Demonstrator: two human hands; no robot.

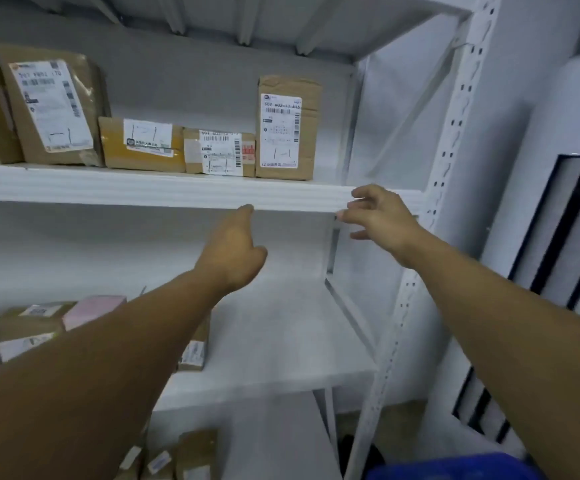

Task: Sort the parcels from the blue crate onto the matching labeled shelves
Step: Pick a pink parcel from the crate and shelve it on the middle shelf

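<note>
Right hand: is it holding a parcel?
No, the right hand is open and empty beside the shelf edge.

Five brown parcels [283, 128] stand on the upper shelf [164, 188]; two empty hands [233, 251] reach.

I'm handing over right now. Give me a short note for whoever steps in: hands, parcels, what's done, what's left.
Left hand: empty, raised near the upper shelf edge.
Right hand: empty, fingers spread by the shelf's right end.
Upper shelf: a row of brown parcels, the tall upright box rightmost.
Middle shelf: parcels on the left, right half bare.
Blue crate: only its rim shows below; contents out of view.
Left: check the crate and sort any remaining parcels.
</note>
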